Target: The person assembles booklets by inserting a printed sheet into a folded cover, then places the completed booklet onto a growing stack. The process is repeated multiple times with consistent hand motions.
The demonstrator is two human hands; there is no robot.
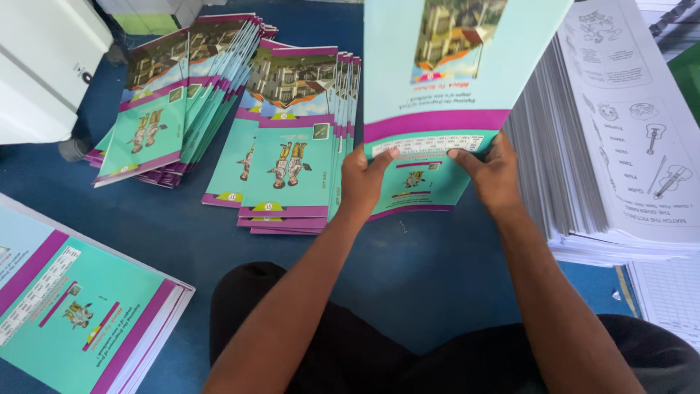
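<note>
Both my hands hold one large teal and purple printed cover sheet [445, 80] by its near edge, lifted above the blue floor. My left hand [362, 177] grips the sheet's lower left part, thumb on top. My right hand [490, 169] grips the lower right part, thumb pressed along the purple band. The sheet shows a building picture at its far end.
Two fanned piles of finished teal booklets [292, 146] [171, 102] lie ahead on the left. A tall stack of white printed pages [627, 131] stands at the right. Another stack of flat covers [80, 314] sits near left. A white machine [44, 66] is at far left.
</note>
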